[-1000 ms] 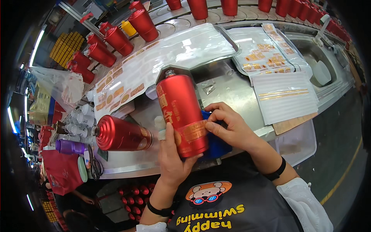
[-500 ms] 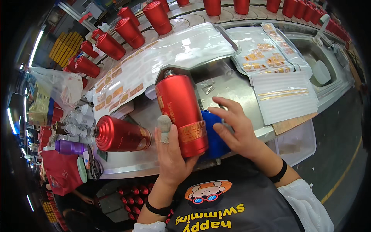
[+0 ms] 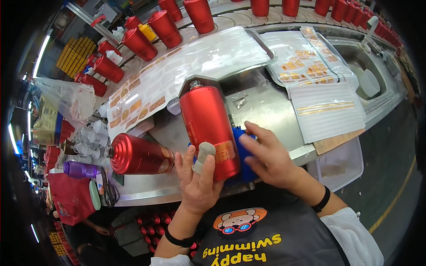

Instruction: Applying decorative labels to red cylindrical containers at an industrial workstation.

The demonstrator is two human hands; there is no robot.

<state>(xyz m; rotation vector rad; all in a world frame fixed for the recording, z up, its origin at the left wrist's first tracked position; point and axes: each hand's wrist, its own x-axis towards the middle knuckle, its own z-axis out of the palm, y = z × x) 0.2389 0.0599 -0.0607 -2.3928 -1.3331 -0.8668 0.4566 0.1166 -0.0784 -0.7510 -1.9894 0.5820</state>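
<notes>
A red bottle (image 3: 206,111) with a silvery neck leans back on a blue support (image 3: 245,153), its base toward me. A gold label (image 3: 225,150) wraps the lower part. My left hand (image 3: 199,184) holds the bottle low down, one finger, in a grey cloth cover, pressed against its side beside the label. The left thumb is hard to make out. To the right of the bottle, my right hand (image 3: 270,157) hovers apart from it, fingers bent loosely and spread, holding nothing visible. A second red bottle (image 3: 140,154) lies left of my left hand.
Sheets of gold stickers (image 3: 133,104) lie on a tray (image 3: 239,44) behind; more stickers (image 3: 306,64) and gold strips (image 3: 326,106) are on the right. Red bottles ride a curved conveyor (image 3: 230,20) along the back. Clear cups, a purple cup (image 3: 80,169) and scissors (image 3: 108,190) sit left; a sink (image 3: 355,57) right.
The red bottle has turned slightly, shifting its label. My left covered finger moved right onto its side; my right hand moved slightly down. Conveyor bottles shifted right, and a yellow bottle came into view.
</notes>
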